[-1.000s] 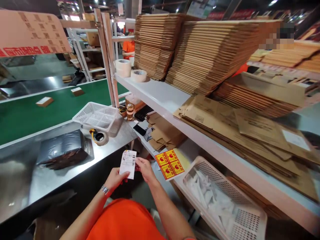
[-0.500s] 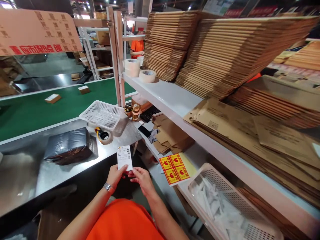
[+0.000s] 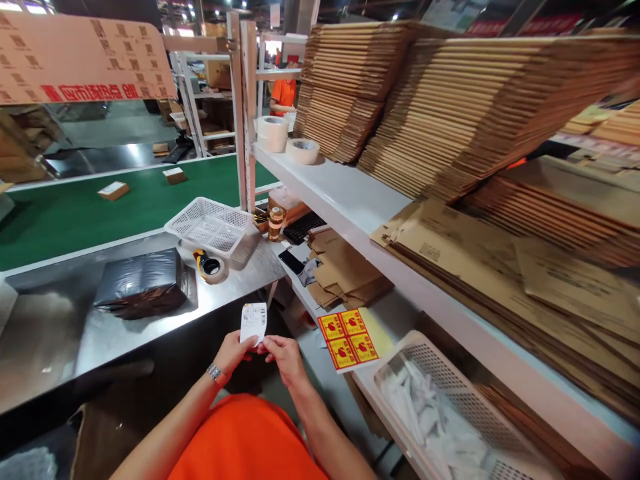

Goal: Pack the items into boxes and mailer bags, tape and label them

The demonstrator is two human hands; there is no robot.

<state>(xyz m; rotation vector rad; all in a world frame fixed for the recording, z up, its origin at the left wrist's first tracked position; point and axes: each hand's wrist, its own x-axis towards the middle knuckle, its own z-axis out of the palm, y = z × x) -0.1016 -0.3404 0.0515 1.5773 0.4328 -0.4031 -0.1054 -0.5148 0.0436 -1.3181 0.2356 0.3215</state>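
A white printed shipping label (image 3: 254, 323) is held upright in front of my body, its upper edge slightly curled. My left hand (image 3: 234, 353) pinches its lower edge between thumb and fingers. At its lower right corner, my right hand (image 3: 284, 357) also pinches the label. Beyond the hands, on the metal table (image 3: 120, 337), lies a parcel wrapped in black plastic (image 3: 143, 280). A tape dispenser (image 3: 210, 267) with a yellow part sits right of the parcel, near a white perforated basket (image 3: 207, 227).
A green conveyor belt (image 3: 145, 200) carries small boxes behind the table. To the right, a shelf (image 3: 345, 200) bears stacked flat cardboard (image 3: 450, 107) and tape rolls (image 3: 273, 133). Below are red-yellow stickers (image 3: 349, 339) and a basket of white pieces (image 3: 425, 400). A person in orange (image 3: 283, 97) stands far back.
The label's upper edge has curled and tilted a little in my hands. My view has turned slightly left, so the surroundings sit farther right. Both hands keep their pinch.
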